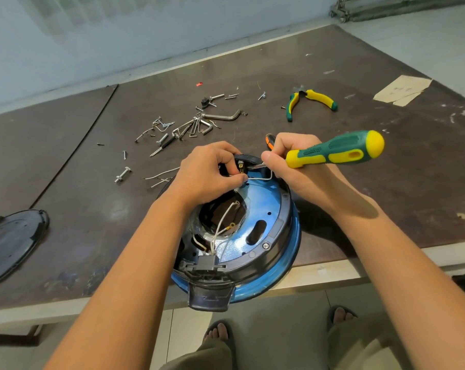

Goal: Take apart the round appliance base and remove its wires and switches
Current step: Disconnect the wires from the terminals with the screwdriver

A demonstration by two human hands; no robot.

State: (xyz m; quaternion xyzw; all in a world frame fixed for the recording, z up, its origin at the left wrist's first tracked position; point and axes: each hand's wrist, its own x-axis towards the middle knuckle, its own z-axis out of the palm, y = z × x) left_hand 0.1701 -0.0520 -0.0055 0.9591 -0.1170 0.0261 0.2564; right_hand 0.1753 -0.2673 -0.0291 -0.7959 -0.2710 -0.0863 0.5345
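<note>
Wire (260,178) in left hand (207,174), screwdriver (338,152) in right hand (295,178)

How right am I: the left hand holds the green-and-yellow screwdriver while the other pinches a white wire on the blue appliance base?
Wrong hand: the head view shows the right hand holding the green-and-yellow screwdriver; the left hand pinches the white wire on the blue appliance base.
</note>
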